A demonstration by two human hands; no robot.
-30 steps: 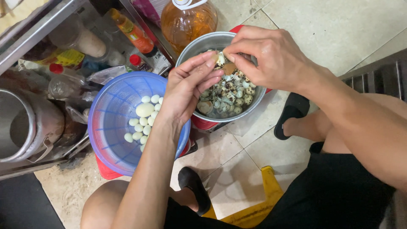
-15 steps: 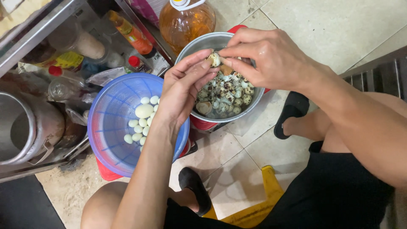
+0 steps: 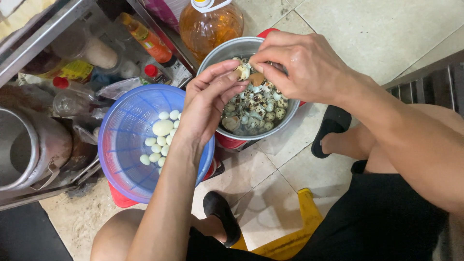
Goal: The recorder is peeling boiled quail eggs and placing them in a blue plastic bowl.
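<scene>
My left hand [image 3: 208,104] and my right hand [image 3: 302,65] meet over a metal pot [image 3: 220,54] and both pinch one small speckled quail egg [image 3: 243,72], its shell partly off. The pot holds several speckled quail eggs [image 3: 261,108] and bits of shell. Left of it, under my left forearm, a blue plastic strainer basket [image 3: 123,145] holds several peeled white eggs [image 3: 159,137], one of them larger than the rest.
A big bottle of amber oil [image 3: 210,24] stands behind the pot. A metal shelf [image 3: 29,48] at the left carries sauce bottles and jars. A large steel pot [image 3: 21,150] sits at far left. My sandalled feet rest on the tiled floor beside a yellow stool [image 3: 290,232].
Both hands have stayed over the metal pot, working the same egg. The fingers shifted slightly and more shell has come off it.
</scene>
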